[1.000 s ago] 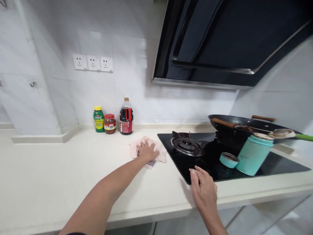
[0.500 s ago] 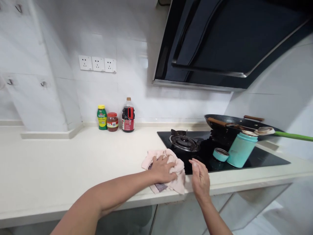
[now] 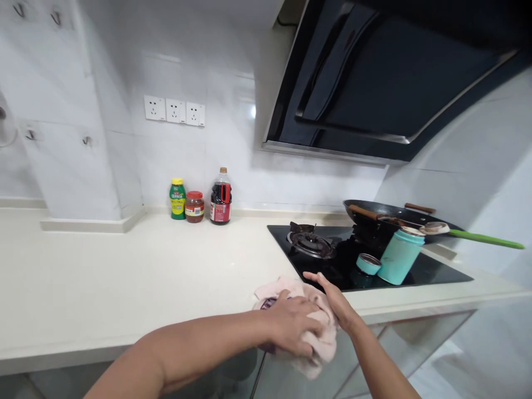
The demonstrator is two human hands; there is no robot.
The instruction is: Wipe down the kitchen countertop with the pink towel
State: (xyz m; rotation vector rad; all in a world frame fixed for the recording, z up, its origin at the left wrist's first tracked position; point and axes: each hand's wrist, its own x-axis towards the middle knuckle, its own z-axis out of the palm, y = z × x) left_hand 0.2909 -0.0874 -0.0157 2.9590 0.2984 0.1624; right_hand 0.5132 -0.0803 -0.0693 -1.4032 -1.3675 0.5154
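Note:
A pale pink cloth [image 3: 322,343] with a dark purple patch is bunched at the counter's front edge, part of it over the edge. My left hand [image 3: 293,321] grips it from above, fingers bent into the folds. Close against the cloth's right side, my right hand [image 3: 332,296] is open, its fingers stretched out and its palm turned toward the cloth. Some of that palm is hidden by the folds. Just behind both hands lies the near corner of the black glass hob [image 3: 344,271].
On the hob stand a teal canister [image 3: 401,257], its small teal lid [image 3: 368,264] and a wok [image 3: 386,210]. Across the wok lies a green-handled utensil [image 3: 486,238]. A green bottle [image 3: 177,199], a red-lidded jar [image 3: 194,207] and a soy sauce bottle [image 3: 220,199] line the wall.
My left hand has drawn the cloth toward me and to the right, over the counter's edge. My right hand has come in beside the cloth. The view has shifted slightly.

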